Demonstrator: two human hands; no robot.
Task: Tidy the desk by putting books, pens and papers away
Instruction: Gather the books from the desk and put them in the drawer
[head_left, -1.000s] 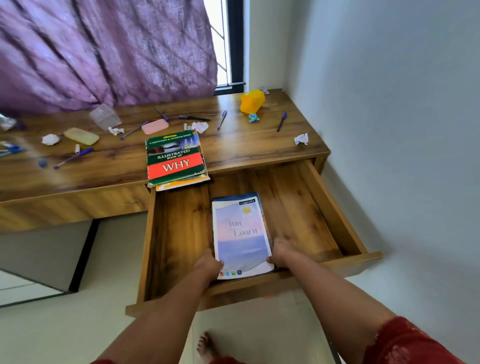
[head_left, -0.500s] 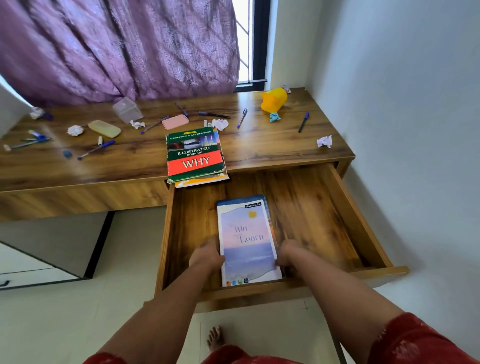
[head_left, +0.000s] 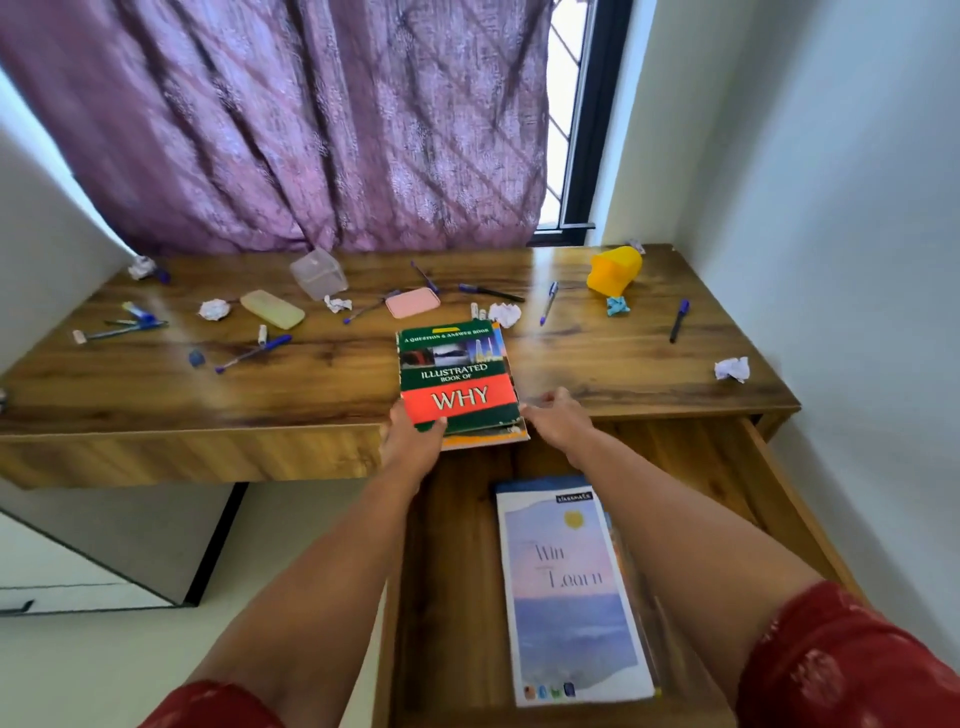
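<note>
Head view: both hands, which half a second ago were settling the pastel notebook (head_left: 574, 592) into the open drawer (head_left: 727, 467), are now reaching the book stack (head_left: 460, 382) at the desk's (head_left: 156, 384) front edge. So one item is stowed and the next pickup is beginning. Left hand (head_left: 410, 447) is pinching the stack's near-left corner, thumb over the red band; right hand (head_left: 558, 421) is arriving at the right edge with fingers spread (contact unclear). Uppermost is a green-and-red hardcover titled "WHY", lying flat over an orange-edged book and overhanging the drawer. Pens and crumpled papers are lying scattered across the desk behind.
</note>
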